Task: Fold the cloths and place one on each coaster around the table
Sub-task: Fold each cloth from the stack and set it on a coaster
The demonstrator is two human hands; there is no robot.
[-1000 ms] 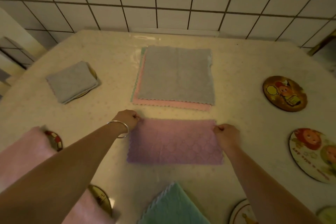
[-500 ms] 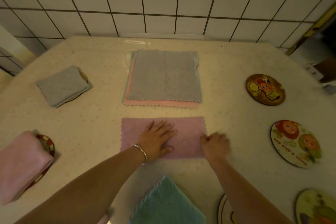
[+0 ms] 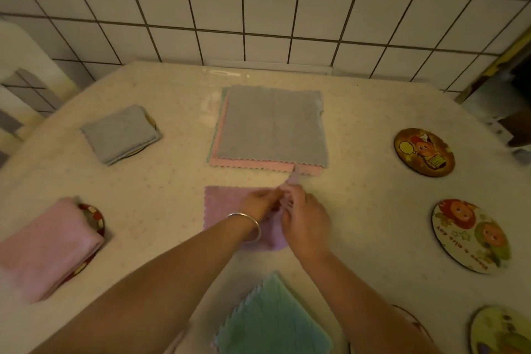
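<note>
Nearest, a folded green cloth (image 3: 273,322) lies at the surface's near edge, one corner pointing toward the far wall. Just beyond it both hands meet over the purple cloth (image 3: 222,204), which sits at the middle of the surface (image 3: 359,210). The left hand (image 3: 260,202), a bangle (image 3: 247,224) on its wrist, and the right hand (image 3: 306,218) are close together, fingers curled, pinching the cloth's lifted right end; a thin strip of it stands up toward the far stack. Half a second ago the cloth lay flat with its long axis running left to right, the left hand spread on it and the right hand at its right edge. Now that right end has been brought over toward the left, so the part still flat is shorter, and its straight left edge runs near to far.

Toward the left edge a folded pink cloth (image 3: 48,247) rests on a coaster (image 3: 96,220); farther back a folded grey cloth (image 3: 120,132) covers another. Along the right edge lie bare picture coasters, one nearer (image 3: 471,236) and one farther (image 3: 423,152). Beyond the hands, a stack of unfolded cloths (image 3: 273,126), grey on top with pink beneath, lies flat toward the far edge.
</note>
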